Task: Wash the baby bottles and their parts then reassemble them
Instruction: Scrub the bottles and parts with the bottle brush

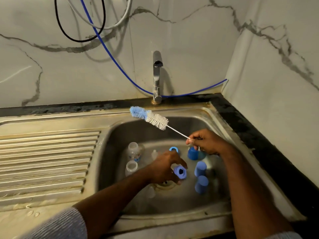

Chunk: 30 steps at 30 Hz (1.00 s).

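Over the stainless steel sink basin (110, 152), a blue screw ring (180, 172) gripped by the left hand (165, 167), partly hidden by fingers; a blue-and-white bristle bottle brush (149, 117) pinched by the right hand (206, 141); clear bottles (133, 150) blurred, blue caps (200, 168) nearby.

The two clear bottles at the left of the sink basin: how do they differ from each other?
The far bottle shows a coloured print low on its body; the near bottle looks plain. The far bottle shows more of its length, while the near bottle points its open mouth almost straight at the camera. The near bottle lies closer to the left hand, which holds a blue collar ring. Both are clear, uncapped and sit untouched in the sink.
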### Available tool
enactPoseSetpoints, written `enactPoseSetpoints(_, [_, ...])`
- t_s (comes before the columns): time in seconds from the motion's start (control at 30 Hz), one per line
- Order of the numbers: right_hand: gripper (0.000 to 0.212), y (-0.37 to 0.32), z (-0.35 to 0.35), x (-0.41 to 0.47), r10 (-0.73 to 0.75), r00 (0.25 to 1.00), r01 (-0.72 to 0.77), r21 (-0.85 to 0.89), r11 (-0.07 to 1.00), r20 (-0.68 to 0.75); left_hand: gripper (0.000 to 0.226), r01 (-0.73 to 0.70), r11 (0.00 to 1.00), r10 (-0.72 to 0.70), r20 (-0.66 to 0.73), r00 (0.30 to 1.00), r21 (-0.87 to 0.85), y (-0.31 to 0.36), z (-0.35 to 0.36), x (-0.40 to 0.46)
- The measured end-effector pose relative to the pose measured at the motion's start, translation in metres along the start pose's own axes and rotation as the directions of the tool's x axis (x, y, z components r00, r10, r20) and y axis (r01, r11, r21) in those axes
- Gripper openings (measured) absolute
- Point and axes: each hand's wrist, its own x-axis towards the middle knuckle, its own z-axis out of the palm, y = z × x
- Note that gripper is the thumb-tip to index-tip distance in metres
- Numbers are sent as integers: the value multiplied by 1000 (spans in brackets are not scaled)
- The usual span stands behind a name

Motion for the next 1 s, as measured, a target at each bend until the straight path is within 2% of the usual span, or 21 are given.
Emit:
enactPoseSetpoints(0.1, [14, 5, -9, -5, 27, 999, -28, 15, 999, 36, 49, 15, 987, -49, 212, 976, 160, 5, 14, 7])
enactPoseSetpoints(0.17, [15, 9, -18, -10, 52, 996, -61, 131, 989, 69, 46, -44, 955, -50, 306, 951, 293, 9, 24, 11])
enactPoseSetpoints(0.3, [18, 18, -28, -11, -12, 994, -22, 303, 953, 108, 40, -112, 909, -53, 379, 924, 401, 12, 38, 13])
enactPoseSetpoints(0.47, [16, 22, -25, -6, -7, 994, -22, 271, 962, 108, 47, -114, 873, -124, 441, 889, 475, 4, 46, 13])
enactPoseSetpoints(0.57, [15, 23, -24, -5, -5, 994, -25, 276, 961, 108, 62, -47, 920, -122, 401, 908, 388, 1, 45, 15])
enactPoseSetpoints(0.67, [14, 23, -25, -4, -7, 996, -18, 288, 958, 84, 65, 68, 966, -133, 256, 957, 248, 7, 45, 27])
enactPoseSetpoints(0.77, [14, 23, -26, -4, -5, 998, -13, 293, 956, 60, 70, 133, 979, -164, 209, 964, 156, 19, 50, 44])
enactPoseSetpoints(0.93, [14, 22, -27, -5, -16, 998, -3, 310, 951, 60, 51, 78, 972, -132, 240, 962, 223, 30, 72, 57])
enactPoseSetpoints(1.0, [14, 21, -27, -5, -24, 998, 4, 290, 957, 63, 44, 88, 982, -121, 203, 972, 167, 32, 68, 57])
